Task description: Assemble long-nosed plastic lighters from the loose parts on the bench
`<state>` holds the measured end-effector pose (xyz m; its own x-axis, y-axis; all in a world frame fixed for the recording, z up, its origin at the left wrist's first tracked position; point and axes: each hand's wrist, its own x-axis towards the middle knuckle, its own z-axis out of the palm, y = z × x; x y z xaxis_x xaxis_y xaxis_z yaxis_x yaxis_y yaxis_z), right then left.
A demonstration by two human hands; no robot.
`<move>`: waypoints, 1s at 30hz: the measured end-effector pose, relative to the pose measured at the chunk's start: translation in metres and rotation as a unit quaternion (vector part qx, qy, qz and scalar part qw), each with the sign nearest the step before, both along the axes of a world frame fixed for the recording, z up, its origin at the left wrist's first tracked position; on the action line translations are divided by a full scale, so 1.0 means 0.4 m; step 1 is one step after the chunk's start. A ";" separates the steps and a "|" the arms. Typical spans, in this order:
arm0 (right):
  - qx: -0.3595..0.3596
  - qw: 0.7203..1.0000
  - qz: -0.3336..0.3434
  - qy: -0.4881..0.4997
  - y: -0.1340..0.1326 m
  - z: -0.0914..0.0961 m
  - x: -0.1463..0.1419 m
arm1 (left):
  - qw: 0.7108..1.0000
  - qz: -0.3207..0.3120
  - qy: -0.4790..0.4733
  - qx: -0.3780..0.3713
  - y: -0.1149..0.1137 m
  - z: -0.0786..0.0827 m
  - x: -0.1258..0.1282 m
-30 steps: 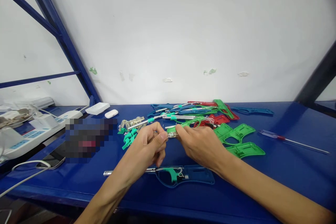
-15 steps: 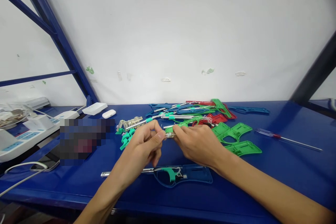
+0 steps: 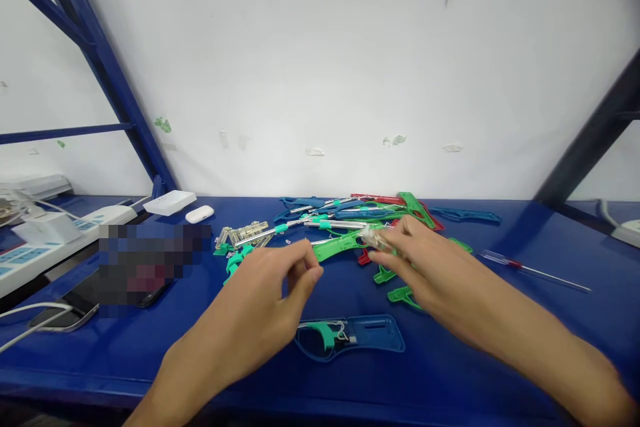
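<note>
My right hand (image 3: 407, 253) is closed around a small clear part with a white end (image 3: 370, 237), which looks like a lighter's fuel tank. It hovers over the pile of lighter parts. My left hand (image 3: 280, 287) is in a pinch, thumb against fingertips; anything between them is too small to make out. Below the hands lies a blue lighter half-shell (image 3: 375, 333), holding a teal trigger (image 3: 326, 335) and white wire. My left hand covers its metal tube. A green lighter shell (image 3: 340, 245) lies between and behind the hands.
Clear tanks (image 3: 253, 233) and teal triggers (image 3: 239, 260) lie at the left of the pile. A screwdriver (image 3: 535, 270) is on the right. White power strips (image 3: 95, 233), a phone (image 3: 70, 313) and an earbud case (image 3: 200, 214) are on the left. A wall stands behind.
My hands have parted. The right has moved right with the clear part, while the left, no longer touching that part, stays pinched nearer to me. The view has shifted slightly.
</note>
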<state>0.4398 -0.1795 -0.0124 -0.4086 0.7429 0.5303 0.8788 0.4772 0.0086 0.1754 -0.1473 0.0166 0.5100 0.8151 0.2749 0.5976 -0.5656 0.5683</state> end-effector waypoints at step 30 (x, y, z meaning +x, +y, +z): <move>-0.268 0.962 -0.053 0.000 -0.051 -0.024 -0.030 | 0.955 -0.180 0.231 0.049 0.010 -0.137 0.026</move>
